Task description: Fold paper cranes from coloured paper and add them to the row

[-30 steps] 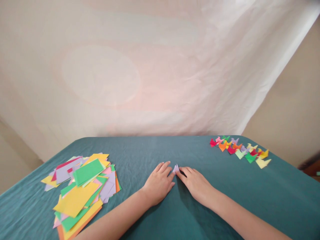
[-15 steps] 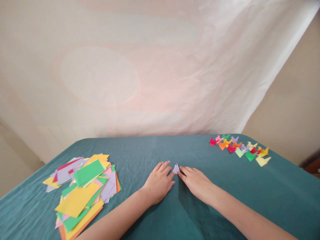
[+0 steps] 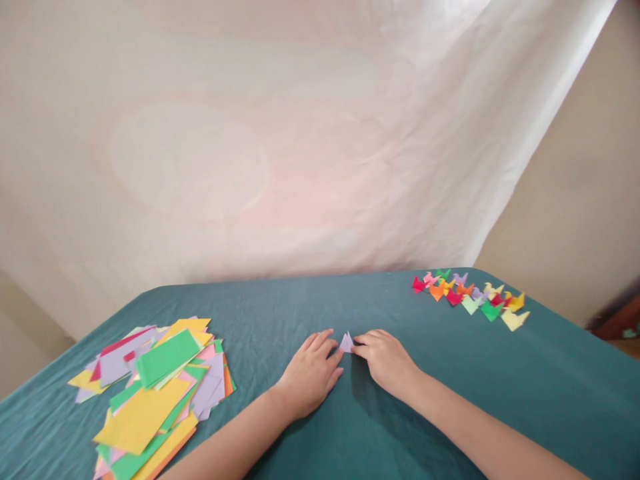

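A small folded piece of lilac paper [image 3: 347, 343] with two pointed tips rests on the teal cloth between my hands. My left hand [image 3: 311, 372] lies palm down at its left, fingers spread, one fingertip at the paper's left edge. On the other side, my right hand [image 3: 384, 359] has its thumb and fingertips closed at the paper's right edge. The exact contact there is small and partly hidden by the fingers.
At the left lies a loose pile of coloured paper sheets [image 3: 147, 413], yellow, green, lilac, pink and orange. Several folded paper birds [image 3: 470, 304] stand in rows at the far right of the table [image 3: 280, 303]. A pale sheet of cloth [image 3: 320, 167] hangs behind.
The whole view has shifted slightly, so things sit a little further left. My right hand's fingers have bent a bit more beside the lilac paper. My left hand stays beside it.
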